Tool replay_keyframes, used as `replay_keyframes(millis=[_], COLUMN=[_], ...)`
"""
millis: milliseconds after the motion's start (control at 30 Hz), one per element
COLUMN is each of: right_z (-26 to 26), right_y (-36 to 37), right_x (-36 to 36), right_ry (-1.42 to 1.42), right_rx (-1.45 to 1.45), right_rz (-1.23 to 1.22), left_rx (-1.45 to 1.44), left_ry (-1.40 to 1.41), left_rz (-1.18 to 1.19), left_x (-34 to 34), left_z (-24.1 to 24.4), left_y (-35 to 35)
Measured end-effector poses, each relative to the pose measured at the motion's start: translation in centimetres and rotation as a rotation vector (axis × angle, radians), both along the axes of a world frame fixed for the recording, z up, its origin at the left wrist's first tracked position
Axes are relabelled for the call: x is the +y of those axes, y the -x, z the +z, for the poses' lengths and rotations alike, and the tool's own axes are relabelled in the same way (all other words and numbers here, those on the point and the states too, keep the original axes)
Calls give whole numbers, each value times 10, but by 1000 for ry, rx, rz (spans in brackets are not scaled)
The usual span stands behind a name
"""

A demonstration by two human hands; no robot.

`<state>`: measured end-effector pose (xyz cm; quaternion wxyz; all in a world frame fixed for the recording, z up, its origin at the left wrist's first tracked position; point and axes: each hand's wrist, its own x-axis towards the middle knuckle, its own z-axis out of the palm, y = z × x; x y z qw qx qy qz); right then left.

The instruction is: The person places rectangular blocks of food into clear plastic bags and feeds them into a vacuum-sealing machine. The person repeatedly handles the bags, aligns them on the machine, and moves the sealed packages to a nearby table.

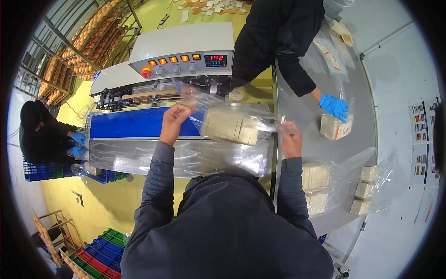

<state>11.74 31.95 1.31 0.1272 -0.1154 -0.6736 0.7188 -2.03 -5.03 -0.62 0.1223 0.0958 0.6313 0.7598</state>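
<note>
Before me, a clear plastic bag [240,112] holds a block of pale, flat slices [230,126]; I cannot tell what they are made of. My left hand [175,122] pinches the bag's film at its left end between thumb and fingers. At the opposite end, my right hand [291,138] grips the film, partly veiled by its glare. The bag's open end faces the band sealer [181,48], whose lamps and red display are lit. Beneath the bag are a blue conveyor belt [139,122] and a steel ledge [139,157].
A co-worker's blue-gloved hand [333,107] touches a wrapped block [336,127] on the steel table [306,101]. Bagged blocks [315,178] lie near my right arm. Another person [41,132] works at the belt's left end. Plastic crates [101,251] stand behind me on the left.
</note>
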Motion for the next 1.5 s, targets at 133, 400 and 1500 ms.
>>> replay_keyframes(millis=[133, 400, 1500], right_z=[-21, -23, -55], right_y=[-1, 18, 105], right_x=[-7, -13, 25], right_ry=[-423, -252, 220], right_rx=[-24, -63, -481], right_rz=[-1, -42, 15], left_rx=[-37, 47, -598], left_ry=[-32, 68, -64], left_rz=[-112, -27, 2], left_x=[14, 31, 57], left_z=[10, -31, -68], left_y=[0, -7, 30])
